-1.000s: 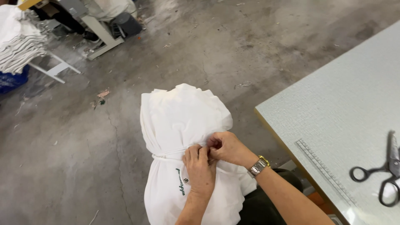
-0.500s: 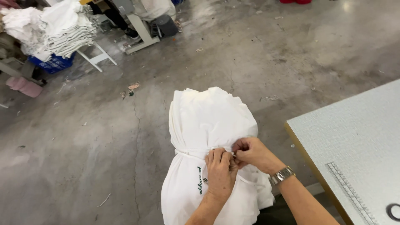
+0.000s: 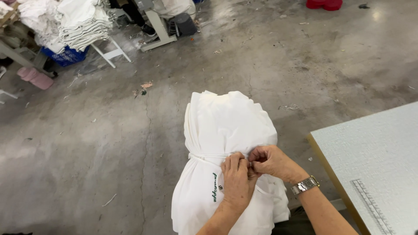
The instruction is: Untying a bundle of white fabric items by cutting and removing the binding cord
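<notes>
We have the white bundle of folded cloth (image 3: 228,143) just left of the desk (image 3: 374,148), already cinched round its middle by a white tie (image 3: 207,156); our left hand (image 3: 237,180) and right hand (image 3: 272,162) pinch its ends closed, knot apparently unfinished.

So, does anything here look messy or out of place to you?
Only small things. Scraps and bits of litter lie scattered on the cracked, stained concrete floor. The white cloth bundle, cinched by a band where the left hand and right hand meet, looks tidy.
</notes>
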